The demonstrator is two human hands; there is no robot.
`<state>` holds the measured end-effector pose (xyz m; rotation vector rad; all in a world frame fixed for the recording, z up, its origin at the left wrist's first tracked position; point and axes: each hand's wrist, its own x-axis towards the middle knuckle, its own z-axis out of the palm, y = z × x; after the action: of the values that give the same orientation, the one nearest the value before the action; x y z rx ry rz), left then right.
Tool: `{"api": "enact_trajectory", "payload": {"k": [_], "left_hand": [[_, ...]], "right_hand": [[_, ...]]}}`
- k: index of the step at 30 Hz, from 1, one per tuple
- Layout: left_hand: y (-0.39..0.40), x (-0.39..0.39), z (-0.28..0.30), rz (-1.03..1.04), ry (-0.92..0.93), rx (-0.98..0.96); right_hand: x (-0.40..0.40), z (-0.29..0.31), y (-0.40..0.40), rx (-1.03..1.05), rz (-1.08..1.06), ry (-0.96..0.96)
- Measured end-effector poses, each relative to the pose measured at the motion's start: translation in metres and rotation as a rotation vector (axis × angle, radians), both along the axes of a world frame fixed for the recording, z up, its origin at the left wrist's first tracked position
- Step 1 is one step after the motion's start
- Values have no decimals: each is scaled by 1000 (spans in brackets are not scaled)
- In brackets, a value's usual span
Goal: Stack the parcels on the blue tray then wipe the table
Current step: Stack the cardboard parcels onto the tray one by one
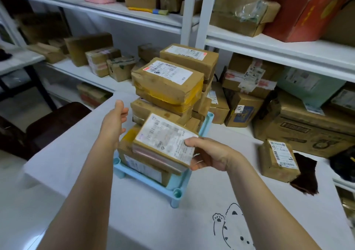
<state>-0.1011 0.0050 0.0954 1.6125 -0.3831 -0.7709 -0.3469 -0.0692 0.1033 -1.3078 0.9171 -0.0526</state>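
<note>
The person's right hand [209, 154] grips a flat brown cardboard parcel with a large white shipping label [165, 140] by its near right corner, thumb on the label and fingers [197, 163] curled under the edge. This parcel sits tilted over the near end of the light blue plastic tray [153, 180], resting on another brown cardboard parcel with a white label on its side [142, 165] that lies in the tray. The left hand [115, 122] hovers just left of the stack with its fingers straight and loosely spread, holding nothing.

Behind the gripped parcel, a pile of taped brown cardboard parcels [169, 84] rises from the far part of the tray, the top two each bearing a white label. The tray stands on its short round legs on the desk covered with a pale grey cloth [76, 153], which carries a black line drawing of a cat [232, 228] near the front.

To the right on the desk, well apart from the tray, lies a small brown cardboard box with a barcode label [278, 161], and just beside it a dark brown cloth [305, 174]. White metal shelves [269, 47] filled with more cardboard boxes stand behind the desk.
</note>
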Motion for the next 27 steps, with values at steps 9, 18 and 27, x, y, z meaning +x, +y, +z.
{"api": "enact_trajectory", "payload": {"k": [9, 18, 27], "left_hand": [[2, 20, -11, -153, 372, -112], [-13, 24, -13, -341, 326, -149], [-19, 5, -22, -292, 302, -123]], "right_hand": [[61, 2, 8, -106, -149, 129], [73, -9, 13, -137, -246, 215], [70, -13, 5, -282, -348, 263]]}}
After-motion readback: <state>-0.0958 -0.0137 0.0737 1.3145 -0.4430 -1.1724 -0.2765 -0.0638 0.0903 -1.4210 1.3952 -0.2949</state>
